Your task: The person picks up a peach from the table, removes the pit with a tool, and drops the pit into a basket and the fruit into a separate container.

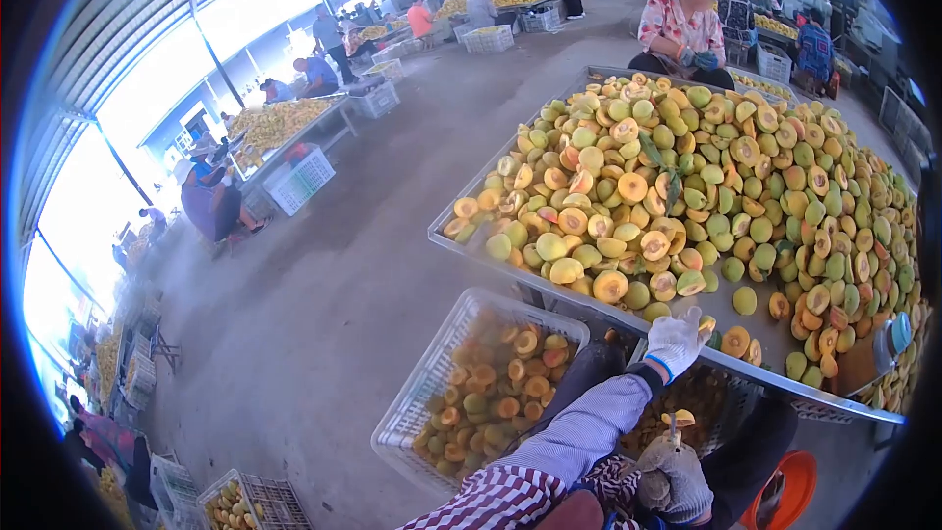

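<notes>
Currently the left hand [675,339], gloved, reaches up to the table edge [589,302], and its fingertips appear to pinch a peach half [706,324]. The right hand [677,481], also gloved, sits below it, fingers wrapped round a small tool [673,440] with a peach piece [677,418] on its tip. To the left of the fingers stands a white crate [422,383], roughly half filled with cut halves. Beyond the fingers, the heap [726,186] still holds many whole fruit. In my judgement, most of the cutting remains.
</notes>
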`<action>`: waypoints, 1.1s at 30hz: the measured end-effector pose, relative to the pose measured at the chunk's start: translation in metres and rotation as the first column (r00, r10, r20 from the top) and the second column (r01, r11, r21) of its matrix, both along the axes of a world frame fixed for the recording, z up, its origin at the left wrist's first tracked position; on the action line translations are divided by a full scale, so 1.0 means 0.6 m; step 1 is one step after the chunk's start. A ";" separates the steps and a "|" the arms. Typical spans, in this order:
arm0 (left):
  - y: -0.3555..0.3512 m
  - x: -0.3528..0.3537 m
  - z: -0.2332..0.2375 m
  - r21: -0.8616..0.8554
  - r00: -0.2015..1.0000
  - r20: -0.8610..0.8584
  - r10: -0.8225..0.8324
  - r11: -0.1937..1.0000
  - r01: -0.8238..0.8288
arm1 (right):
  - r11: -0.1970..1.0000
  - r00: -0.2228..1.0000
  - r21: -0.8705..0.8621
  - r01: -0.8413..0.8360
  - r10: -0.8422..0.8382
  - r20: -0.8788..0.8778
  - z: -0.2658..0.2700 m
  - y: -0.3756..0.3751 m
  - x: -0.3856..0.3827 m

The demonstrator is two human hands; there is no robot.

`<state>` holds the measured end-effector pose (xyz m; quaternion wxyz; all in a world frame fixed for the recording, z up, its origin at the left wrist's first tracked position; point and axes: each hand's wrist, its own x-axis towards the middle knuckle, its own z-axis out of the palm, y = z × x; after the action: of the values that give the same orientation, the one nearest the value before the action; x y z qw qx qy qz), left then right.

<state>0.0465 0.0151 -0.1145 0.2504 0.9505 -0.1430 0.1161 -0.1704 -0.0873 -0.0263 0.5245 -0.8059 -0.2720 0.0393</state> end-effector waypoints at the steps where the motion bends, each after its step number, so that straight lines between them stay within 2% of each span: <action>1: 0.000 0.003 -0.003 -0.008 0.999 0.030 0.015 1.000 -0.015 | 0.999 0.992 -0.049 0.013 -0.006 0.127 -0.003 0.008 0.004; 2: 0.000 0.005 -0.005 -0.014 0.998 0.057 0.032 0.999 -0.032 | 0.999 0.993 -0.050 0.022 -0.016 0.117 -0.011 0.009 0.007; 3: 0.002 0.006 -0.003 -0.040 0.999 0.031 0.024 0.999 -0.022 | 0.999 0.991 0.033 0.042 -0.038 -0.130 -0.012 0.011 0.012; 4: 0.005 0.006 0.002 -0.038 0.999 0.028 0.015 0.999 -0.013 | 0.990 0.931 0.114 0.084 -0.037 -0.362 -0.007 0.013 0.014; 5: 0.007 0.004 0.009 -0.029 1.000 0.008 0.019 0.999 -0.019 | 0.995 0.999 0.098 0.029 -0.025 -0.034 0.001 0.018 0.015; 9: 0.005 0.001 0.007 -0.004 1.000 -0.003 0.020 1.000 -0.020 | 0.991 0.991 0.104 0.079 -0.067 -0.114 0.016 0.005 0.004; 10: 0.001 0.000 0.008 0.002 0.999 0.004 0.037 0.999 -0.037 | 0.945 0.869 0.243 0.219 -0.076 -0.490 0.010 -0.001 -0.001; 11: -0.001 0.000 0.005 0.014 0.997 0.039 0.061 0.998 -0.062 | 0.866 0.618 0.308 0.393 0.000 -0.787 0.006 -0.008 -0.003; 12: -0.002 0.003 0.006 0.006 0.997 0.041 0.061 0.998 -0.061 | 0.869 0.619 0.302 0.393 -0.007 -0.785 0.006 -0.013 -0.004; 13: -0.001 0.004 0.003 0.009 0.998 0.042 0.055 0.998 -0.055 | 0.967 0.901 0.152 0.203 -0.123 -0.416 0.007 -0.015 -0.009; 14: 0.000 -0.001 -0.003 0.017 0.998 0.033 0.045 0.999 -0.046 | 0.992 0.995 -0.082 0.093 -0.090 0.040 0.010 -0.015 -0.019; 15: -0.001 0.001 -0.003 0.012 0.999 0.017 0.046 0.999 -0.046 | 0.944 0.632 0.117 0.308 -0.110 -0.767 0.031 -0.012 -0.018; 16: -0.002 0.001 0.007 0.045 0.997 -0.051 0.051 0.998 -0.049 | 0.936 0.620 0.119 0.331 -0.121 -0.775 0.034 -0.011 -0.017; 18: -0.003 -0.001 0.014 0.055 0.998 -0.036 0.047 0.998 -0.045 | 0.778 0.520 0.411 0.475 0.128 -0.845 0.026 -0.020 -0.018; 19: 0.003 -0.003 0.024 0.000 0.993 -0.120 0.016 1.000 -0.016 | 0.789 0.527 0.413 0.455 0.135 -0.839 0.031 -0.032 -0.016; 20: 0.011 0.002 0.038 -0.056 0.979 -0.204 -0.019 0.998 0.008 | 0.764 0.511 0.403 0.504 0.113 -0.852 0.031 -0.042 -0.012; 22: 0.019 -0.010 0.080 -0.447 0.984 -0.178 -0.023 0.892 -0.060 | 0.785 0.523 0.404 0.469 0.122 -0.844 0.023 -0.058 -0.010; 23: 0.014 -0.029 0.104 -0.763 0.938 -0.279 -0.206 0.640 -0.087 | 0.763 0.494 0.390 0.515 0.107 -0.863 0.020 -0.066 -0.009; 24: 0.008 -0.056 0.140 -0.935 0.867 -0.310 -0.390 0.292 -0.203 | 0.776 0.505 0.371 0.510 0.080 -0.860 0.017 -0.073 -0.008; 26: 0.008 -0.102 0.188 -0.920 0.800 -0.357 -0.482 0.328 -0.212 | 0.774 0.499 0.346 0.530 0.046 -0.866 0.010 -0.082 0.004; 28: 0.011 -0.147 0.195 -0.857 0.846 -0.246 -0.473 0.514 0.038 | 0.892 0.528 0.104 0.440 -0.163 -0.833 0.004 -0.090 0.019; 29: 0.008 -0.160 0.205 -0.706 0.808 -0.186 -0.559 0.648 0.286 | 0.905 0.555 0.080 0.417 -0.184 -0.811 -0.001 -0.096 0.024; 30: -0.014 -0.175 0.231 -0.393 0.839 -0.108 -0.534 0.798 0.457 | 0.899 0.541 0.078 0.431 -0.189 -0.819 -0.015 -0.098 0.025; 31: -0.033 -0.173 0.229 -0.195 0.890 -0.161 -0.426 0.898 0.394 | 0.911 0.643 -0.038 0.410 -0.318 -0.697 -0.035 -0.097 0.027; 32: -0.046 -0.171 0.225 0.016 0.934 -0.186 -0.305 0.949 0.313 | 0.904 0.730 -0.157 0.398 -0.416 -0.543 -0.046 -0.095 0.024; 33: -0.052 -0.167 0.217 0.019 0.932 -0.193 -0.307 0.948 0.317 | 0.889 0.701 -0.173 0.424 -0.443 -0.559 -0.046 -0.094 0.024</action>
<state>-0.0535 -0.0159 0.0156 0.2542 0.9283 -0.2707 -0.0188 -0.1559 -0.1439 -0.0541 0.5637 -0.8031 0.1004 0.1648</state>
